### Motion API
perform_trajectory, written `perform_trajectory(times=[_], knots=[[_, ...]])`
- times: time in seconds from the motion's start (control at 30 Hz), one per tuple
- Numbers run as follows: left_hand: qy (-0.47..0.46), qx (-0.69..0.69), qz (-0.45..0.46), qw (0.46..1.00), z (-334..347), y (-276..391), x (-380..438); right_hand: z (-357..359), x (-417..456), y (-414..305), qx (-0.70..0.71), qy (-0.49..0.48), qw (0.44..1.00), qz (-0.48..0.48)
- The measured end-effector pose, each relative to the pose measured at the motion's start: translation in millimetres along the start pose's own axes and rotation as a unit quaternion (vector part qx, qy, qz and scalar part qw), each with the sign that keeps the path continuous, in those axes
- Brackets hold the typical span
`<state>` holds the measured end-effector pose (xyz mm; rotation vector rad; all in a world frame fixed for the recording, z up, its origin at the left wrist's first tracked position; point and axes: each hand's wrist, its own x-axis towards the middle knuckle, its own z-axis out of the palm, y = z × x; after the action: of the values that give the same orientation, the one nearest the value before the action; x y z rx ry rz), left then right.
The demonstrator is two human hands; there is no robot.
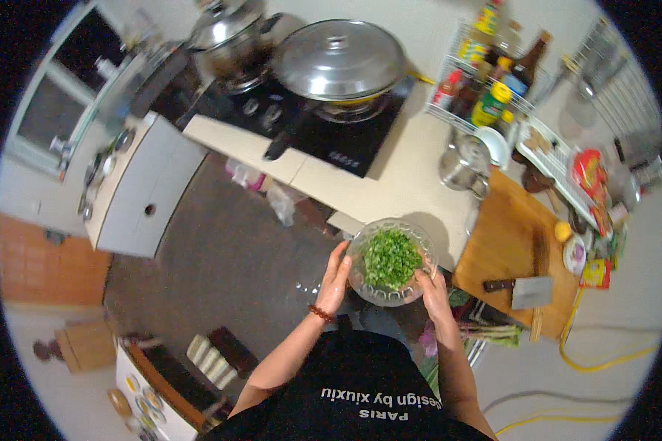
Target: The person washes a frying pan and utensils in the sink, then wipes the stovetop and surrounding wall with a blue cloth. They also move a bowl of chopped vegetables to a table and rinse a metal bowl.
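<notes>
A clear glass bowl (393,297) with chopped green leaves (391,259) in it is held between both hands in front of my body. My left hand (335,277) grips the bowl's left side, a red beaded bracelet at its wrist. My right hand (431,285) grips the right side, its thumb over the rim. The bowl is by the front edge of the pale countertop (386,198). To the right, a cleaver (531,292) lies flat on a wooden cutting board (502,231).
A lidded pan (339,60) and a steel pot (226,38) stand on the black gas stove (342,146). A metal pitcher (464,162), a white bowl (492,144) and a wire rack of bottles (485,99) stand on the right. A set table (149,397) is at the lower left.
</notes>
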<state>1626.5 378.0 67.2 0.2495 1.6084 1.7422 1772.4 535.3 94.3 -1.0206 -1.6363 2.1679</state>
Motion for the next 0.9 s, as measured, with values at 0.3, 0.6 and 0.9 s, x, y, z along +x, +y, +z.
perform_trajectory(times=[0.3,0.6,0.9], knots=[[0.154,0.103,0.036,0.982,-83,7,-55,99,34,3,-0.284,-0.091,0.942,-0.153],[0.296,0.069,0.066,0.950,-223,-14,-70,240,74,72,-0.246,-0.242,0.933,-0.099],[0.421,0.036,0.103,0.901,-341,57,-168,434,39,76,-0.167,-0.364,0.903,-0.158]])
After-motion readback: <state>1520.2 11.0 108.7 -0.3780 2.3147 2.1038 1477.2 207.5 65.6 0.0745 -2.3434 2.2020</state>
